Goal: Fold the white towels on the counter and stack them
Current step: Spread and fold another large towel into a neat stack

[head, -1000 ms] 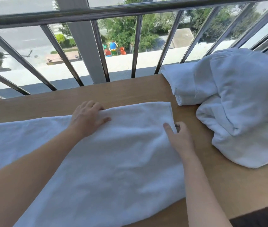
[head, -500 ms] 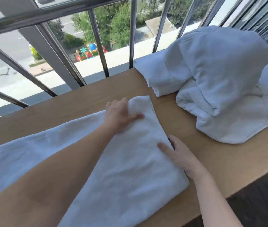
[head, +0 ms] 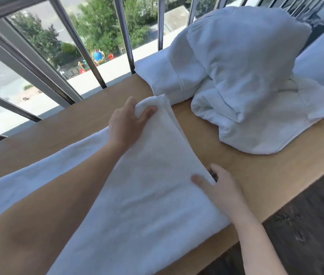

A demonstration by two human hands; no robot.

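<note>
A long white towel (head: 141, 187) lies spread along the wooden counter (head: 260, 175), reaching off the left edge of view. My left hand (head: 126, 124) grips its far right corner, which is bunched and lifted a little off the wood. My right hand (head: 219, 187) pinches the towel's near right edge, thumb on top and fingers tucked under the cloth. To the right sits a loose pile of white towels (head: 242, 80), with one flatter folded towel (head: 169, 76) at its left side against the railing.
A metal railing (head: 95, 62) with slanted bars runs along the counter's far edge, with a street and trees far below. The counter's near edge drops to a dark floor (head: 305, 225) at the lower right. A white panel (head: 323, 56) stands at the far right.
My left hand slid right along the towel's far edge to the corner and closed on it, lifting it. My right hand kept to the near right edge. The view swung right and down.
</note>
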